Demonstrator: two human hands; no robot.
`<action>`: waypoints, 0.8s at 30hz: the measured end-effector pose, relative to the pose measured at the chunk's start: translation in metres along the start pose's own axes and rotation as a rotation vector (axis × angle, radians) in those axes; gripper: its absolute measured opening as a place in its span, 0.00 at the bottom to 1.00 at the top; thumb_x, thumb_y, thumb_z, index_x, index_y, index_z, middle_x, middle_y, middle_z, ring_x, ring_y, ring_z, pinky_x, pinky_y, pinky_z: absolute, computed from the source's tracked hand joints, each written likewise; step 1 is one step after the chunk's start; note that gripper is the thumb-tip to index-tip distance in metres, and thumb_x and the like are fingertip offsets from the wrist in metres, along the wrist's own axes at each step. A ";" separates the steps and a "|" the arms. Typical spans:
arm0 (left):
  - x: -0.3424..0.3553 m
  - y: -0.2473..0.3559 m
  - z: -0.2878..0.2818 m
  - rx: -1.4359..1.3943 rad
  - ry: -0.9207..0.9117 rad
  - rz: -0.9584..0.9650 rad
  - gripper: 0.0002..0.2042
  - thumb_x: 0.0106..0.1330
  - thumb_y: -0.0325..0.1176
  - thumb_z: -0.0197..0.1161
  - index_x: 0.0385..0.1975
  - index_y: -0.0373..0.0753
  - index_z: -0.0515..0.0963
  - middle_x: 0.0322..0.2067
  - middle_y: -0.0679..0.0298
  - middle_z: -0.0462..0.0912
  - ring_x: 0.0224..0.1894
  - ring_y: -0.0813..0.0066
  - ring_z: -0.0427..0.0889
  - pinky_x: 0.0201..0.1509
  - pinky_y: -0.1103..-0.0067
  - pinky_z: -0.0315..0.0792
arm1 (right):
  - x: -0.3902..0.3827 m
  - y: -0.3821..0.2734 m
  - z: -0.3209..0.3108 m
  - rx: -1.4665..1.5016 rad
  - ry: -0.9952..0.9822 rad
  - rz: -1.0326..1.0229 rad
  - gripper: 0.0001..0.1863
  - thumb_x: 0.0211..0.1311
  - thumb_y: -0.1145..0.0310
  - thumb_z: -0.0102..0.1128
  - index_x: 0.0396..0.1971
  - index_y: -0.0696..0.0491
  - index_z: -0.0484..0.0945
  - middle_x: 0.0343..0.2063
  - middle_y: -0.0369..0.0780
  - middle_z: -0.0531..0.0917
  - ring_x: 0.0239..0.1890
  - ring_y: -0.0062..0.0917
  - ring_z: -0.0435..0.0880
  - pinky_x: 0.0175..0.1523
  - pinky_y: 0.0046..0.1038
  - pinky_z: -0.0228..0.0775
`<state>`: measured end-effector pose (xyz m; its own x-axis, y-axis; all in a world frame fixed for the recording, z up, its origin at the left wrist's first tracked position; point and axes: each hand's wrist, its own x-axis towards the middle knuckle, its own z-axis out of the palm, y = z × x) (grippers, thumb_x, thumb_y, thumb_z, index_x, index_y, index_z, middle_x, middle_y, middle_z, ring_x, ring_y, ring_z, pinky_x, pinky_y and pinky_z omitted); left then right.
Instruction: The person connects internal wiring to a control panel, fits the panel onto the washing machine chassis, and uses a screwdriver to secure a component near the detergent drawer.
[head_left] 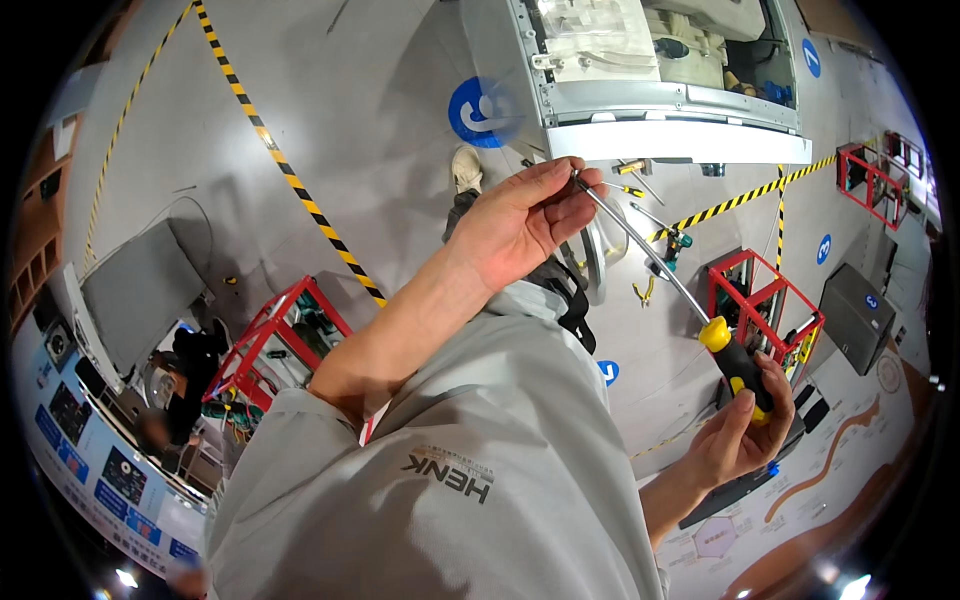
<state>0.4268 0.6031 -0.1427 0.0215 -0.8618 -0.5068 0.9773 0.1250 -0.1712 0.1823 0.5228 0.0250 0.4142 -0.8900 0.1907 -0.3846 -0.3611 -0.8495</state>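
My right hand [735, 440] is wrapped round the yellow-and-black handle of a long screwdriver [655, 262]. The shaft slants up and to the left, and its tip meets the fingers of my left hand [520, 225]. Thumb and fingertips of that hand are pinched together at the tip; whether a small part sits between them is too small to tell. Just beyond my left hand stands an opened appliance with a grey metal casing [640, 100] and a white front strip [680, 143], its pale inner parts exposed.
On the floor to the right lie a hammer [632, 167], a small yellow screwdriver [628, 189], a green power drill [676, 241] and yellow pliers [643, 292]. Red tool racks stand at right [745, 300] and left [270, 335]. A person in dark clothing [195, 365] is at far left.
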 end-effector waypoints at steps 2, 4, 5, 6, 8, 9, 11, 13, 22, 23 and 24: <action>-0.004 -0.003 0.000 -0.022 -0.014 0.012 0.08 0.70 0.28 0.57 0.42 0.33 0.78 0.44 0.53 0.83 0.47 0.64 0.84 0.51 0.73 0.83 | -0.002 0.002 -0.001 -0.002 0.036 0.013 0.13 0.60 0.76 0.62 0.44 0.61 0.75 0.45 0.50 0.80 0.50 0.36 0.80 0.61 0.38 0.70; -0.006 -0.005 0.000 -0.042 -0.023 0.018 0.08 0.71 0.28 0.56 0.43 0.32 0.77 0.44 0.53 0.82 0.48 0.63 0.84 0.50 0.74 0.83 | -0.003 0.002 0.000 0.004 0.068 0.031 0.13 0.59 0.75 0.63 0.44 0.61 0.75 0.44 0.50 0.81 0.49 0.35 0.81 0.60 0.37 0.71; -0.006 -0.006 0.001 -0.053 -0.024 0.019 0.08 0.71 0.28 0.56 0.44 0.32 0.77 0.44 0.53 0.82 0.49 0.62 0.83 0.50 0.73 0.83 | -0.004 0.003 0.001 0.011 0.078 0.043 0.13 0.59 0.75 0.63 0.44 0.61 0.75 0.44 0.50 0.81 0.49 0.35 0.81 0.60 0.37 0.71; -0.007 -0.007 0.001 -0.066 -0.023 0.023 0.08 0.71 0.27 0.55 0.45 0.32 0.76 0.44 0.54 0.81 0.50 0.61 0.82 0.50 0.73 0.84 | -0.004 0.003 0.001 0.018 0.085 0.056 0.13 0.60 0.75 0.63 0.44 0.61 0.75 0.44 0.50 0.81 0.49 0.35 0.81 0.60 0.37 0.70; -0.007 -0.008 0.003 -0.068 -0.017 0.037 0.08 0.71 0.27 0.55 0.45 0.32 0.76 0.44 0.53 0.81 0.50 0.60 0.82 0.51 0.73 0.84 | -0.005 0.006 0.000 0.040 0.102 0.105 0.13 0.62 0.73 0.62 0.45 0.61 0.75 0.44 0.50 0.81 0.48 0.34 0.81 0.57 0.35 0.74; -0.007 -0.009 0.004 -0.066 -0.014 0.043 0.08 0.71 0.27 0.54 0.45 0.32 0.76 0.44 0.52 0.81 0.50 0.60 0.82 0.51 0.73 0.84 | -0.006 0.008 -0.001 0.052 0.114 0.131 0.13 0.62 0.73 0.62 0.45 0.61 0.75 0.44 0.50 0.81 0.48 0.33 0.81 0.55 0.34 0.75; -0.004 -0.009 0.005 -0.050 -0.033 0.045 0.08 0.71 0.27 0.54 0.44 0.32 0.76 0.45 0.51 0.81 0.50 0.60 0.82 0.51 0.73 0.84 | -0.004 0.007 0.000 0.069 0.116 0.158 0.13 0.63 0.72 0.61 0.45 0.61 0.75 0.44 0.50 0.81 0.47 0.32 0.82 0.49 0.30 0.78; -0.003 -0.009 0.005 -0.047 -0.053 0.046 0.08 0.71 0.27 0.54 0.44 0.32 0.77 0.46 0.50 0.81 0.50 0.60 0.82 0.51 0.72 0.83 | -0.003 0.006 0.000 0.098 0.124 0.200 0.13 0.64 0.71 0.61 0.46 0.62 0.75 0.44 0.50 0.82 0.47 0.31 0.82 0.44 0.27 0.79; 0.004 -0.010 0.005 0.091 0.018 0.111 0.08 0.72 0.29 0.55 0.44 0.32 0.77 0.45 0.52 0.82 0.50 0.61 0.82 0.53 0.73 0.82 | -0.005 0.009 0.004 -0.120 0.042 0.028 0.16 0.60 0.74 0.64 0.47 0.61 0.73 0.45 0.49 0.80 0.51 0.34 0.80 0.56 0.34 0.75; 0.005 -0.010 0.005 0.118 0.039 0.129 0.08 0.72 0.29 0.55 0.44 0.32 0.77 0.45 0.52 0.82 0.50 0.62 0.82 0.53 0.73 0.82 | -0.005 0.005 0.006 -0.135 -0.004 0.006 0.17 0.59 0.74 0.65 0.47 0.61 0.74 0.45 0.49 0.80 0.51 0.35 0.80 0.56 0.34 0.75; 0.006 -0.011 0.005 0.145 0.058 0.148 0.08 0.72 0.29 0.55 0.44 0.32 0.77 0.45 0.52 0.82 0.51 0.62 0.82 0.53 0.73 0.81 | -0.005 0.000 0.009 -0.151 -0.048 -0.019 0.18 0.58 0.75 0.65 0.47 0.60 0.74 0.45 0.49 0.80 0.51 0.35 0.80 0.57 0.34 0.75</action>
<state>0.4171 0.5936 -0.1396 0.1586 -0.8094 -0.5654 0.9846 0.1721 0.0298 0.1872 0.5294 0.0195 0.4598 -0.8698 0.1791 -0.4947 -0.4183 -0.7618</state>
